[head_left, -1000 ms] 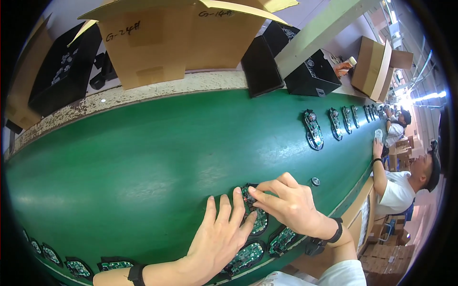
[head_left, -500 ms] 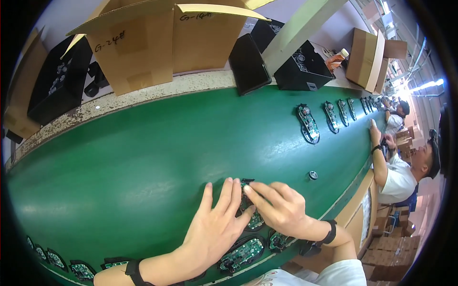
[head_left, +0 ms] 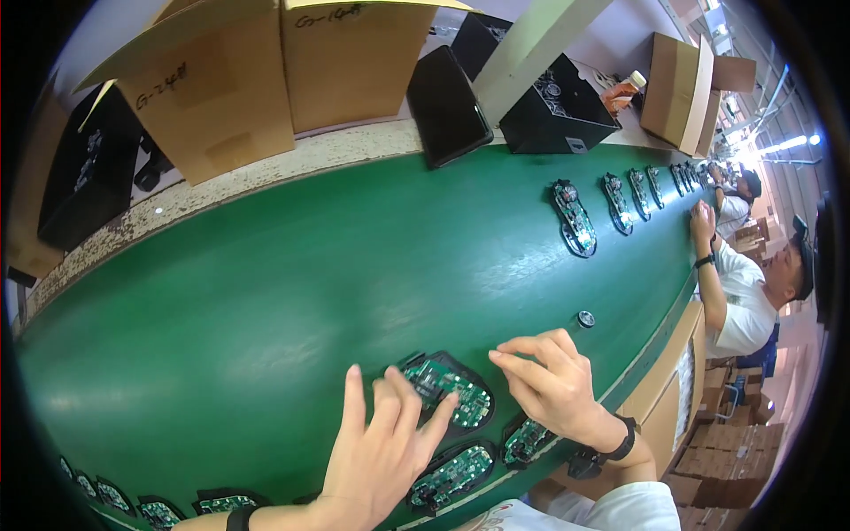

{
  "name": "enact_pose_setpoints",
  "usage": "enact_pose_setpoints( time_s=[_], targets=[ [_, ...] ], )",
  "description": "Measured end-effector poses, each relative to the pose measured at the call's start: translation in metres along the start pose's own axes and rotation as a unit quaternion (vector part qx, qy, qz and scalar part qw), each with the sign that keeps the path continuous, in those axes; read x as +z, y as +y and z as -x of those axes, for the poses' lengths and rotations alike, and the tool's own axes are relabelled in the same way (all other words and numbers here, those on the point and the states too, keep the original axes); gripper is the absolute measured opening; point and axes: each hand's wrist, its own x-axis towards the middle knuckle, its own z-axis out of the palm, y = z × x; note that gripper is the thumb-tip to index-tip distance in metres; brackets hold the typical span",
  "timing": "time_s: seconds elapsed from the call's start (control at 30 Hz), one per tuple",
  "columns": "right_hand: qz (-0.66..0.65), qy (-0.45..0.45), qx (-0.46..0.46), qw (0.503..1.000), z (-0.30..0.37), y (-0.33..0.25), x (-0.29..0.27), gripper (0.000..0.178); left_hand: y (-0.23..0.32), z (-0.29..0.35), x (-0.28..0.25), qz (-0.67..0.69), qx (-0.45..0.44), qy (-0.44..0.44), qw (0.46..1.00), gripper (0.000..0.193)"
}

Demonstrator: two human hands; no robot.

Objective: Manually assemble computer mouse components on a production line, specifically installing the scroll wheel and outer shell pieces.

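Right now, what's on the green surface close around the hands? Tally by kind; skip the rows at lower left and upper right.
Boards: 3 (one at the left hand, two lower in view)
Round part: 1 (up and right of the right hand)
Total: 4
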Motion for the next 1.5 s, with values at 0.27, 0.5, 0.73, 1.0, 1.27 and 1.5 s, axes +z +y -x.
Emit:
enact_pose_setpoints(
  time_s=[0.27,0.5,0.73,1.0,1.27,1.5],
  targets=[
    [-0.064,-0.041,0.0,0.997,0.012,-0.001,0.007,0.032,0.014,0.007,-0.002,-0.022,-0.025,-0.037,0.999,0.063],
    [-0.057,-0.069,-0.013,0.996,0.01,-0.006,0.008,0.032,0.009,0.004,-0.001,-0.013,-0.017,-0.029,0.999,0.056],
    [-0.019,-0.082,0.014,0.996,0.015,-0.019,0.002,0.049,-0.003,0.01,-0.005,0.092,-0.055,0.003,0.994,0.055],
    [0.063,-0.068,-0.02,0.995,0.013,-0.038,0.013,0.068,-0.027,0.043,-0.025,0.099,-0.138,0.066,0.983,0.056],
    [0.184,0.042,0.058,0.98,-0.029,0.032,0.031,0.053,0.027,0.05,-0.006,0.22,-0.003,-0.029,0.975,0.071],
    [0.204,0.058,0.135,0.968,-0.031,0.056,0.014,0.052,0.064,0.025,0.0,0.104,0.048,-0.052,0.992,0.053]
  ],
)
